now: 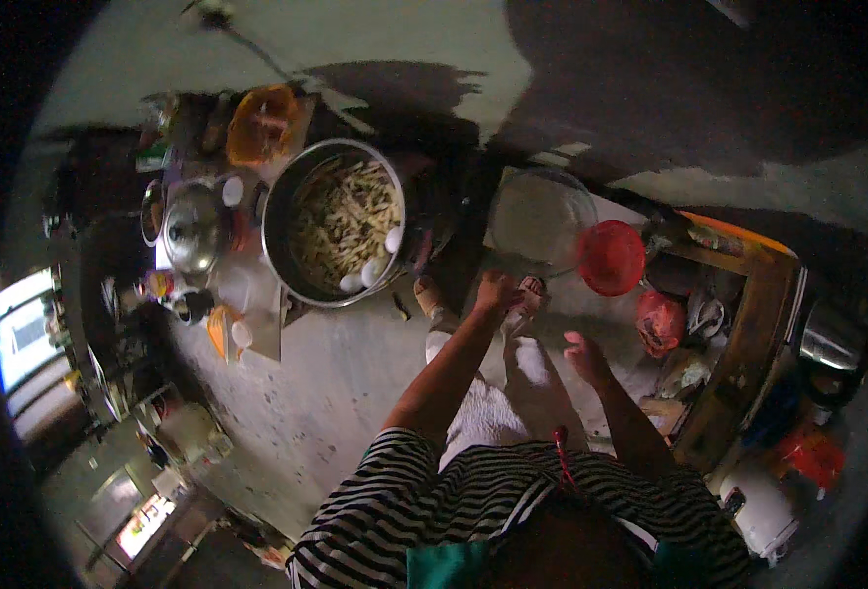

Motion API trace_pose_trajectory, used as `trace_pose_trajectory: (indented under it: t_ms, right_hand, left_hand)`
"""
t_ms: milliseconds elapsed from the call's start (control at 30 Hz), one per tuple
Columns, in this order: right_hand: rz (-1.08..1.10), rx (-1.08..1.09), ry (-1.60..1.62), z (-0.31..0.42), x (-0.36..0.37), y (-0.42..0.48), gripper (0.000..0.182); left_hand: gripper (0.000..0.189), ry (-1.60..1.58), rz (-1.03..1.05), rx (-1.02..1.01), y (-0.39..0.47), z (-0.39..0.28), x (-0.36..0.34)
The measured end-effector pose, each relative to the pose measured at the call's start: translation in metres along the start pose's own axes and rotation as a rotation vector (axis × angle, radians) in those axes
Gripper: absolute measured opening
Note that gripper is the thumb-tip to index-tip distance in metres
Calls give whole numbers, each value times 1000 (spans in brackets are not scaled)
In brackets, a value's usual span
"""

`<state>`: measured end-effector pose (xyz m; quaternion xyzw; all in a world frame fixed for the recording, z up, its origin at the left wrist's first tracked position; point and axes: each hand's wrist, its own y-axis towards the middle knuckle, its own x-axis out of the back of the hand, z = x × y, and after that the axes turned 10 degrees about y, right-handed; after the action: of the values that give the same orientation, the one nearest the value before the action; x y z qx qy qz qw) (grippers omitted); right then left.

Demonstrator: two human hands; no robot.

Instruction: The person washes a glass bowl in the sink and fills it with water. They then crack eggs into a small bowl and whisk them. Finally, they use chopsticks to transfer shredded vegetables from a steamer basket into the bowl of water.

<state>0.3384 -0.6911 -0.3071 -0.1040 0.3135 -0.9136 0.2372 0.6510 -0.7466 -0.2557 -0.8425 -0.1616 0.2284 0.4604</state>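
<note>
My left hand [499,293] hangs over my feet, fingers curled. Blur hides whether it grips anything. To its right, my right hand [587,359] is held over the floor with its fingers apart and nothing visible in it. A large metal pot [272,254] stands ahead on the left, apart from both hands. Inside it are pale cut strips [349,221], and white egg-like ovals [373,271] lie by its near right edge. Ahead on the right, a wide, clear-looking basin [541,213] sits beside a red plastic bowl [611,258].
Left of the pot are a domed metal lid [192,228] and an orange basket-like container [263,125]. A wooden-framed unit [739,353] runs along my right, with a red plastic bag [660,322] beside it. Bare floor [316,390] extends to my left.
</note>
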Motion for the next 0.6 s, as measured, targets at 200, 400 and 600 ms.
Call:
trace_pose_trajectory:
  t_ms: [200,400,600]
  right_hand:
    - [-51,498,-406,239,-123,51,25]
    - [134,909,-851,361,-265,106,30]
    - [167,705,-1513,337,-343,162,56]
  left_hand:
    - [23,140,213,-298,-101,-12,57]
    - [21,196,-22,-382,-169,-53,175]
    - [20,152,-202,-345,-196,-61,253]
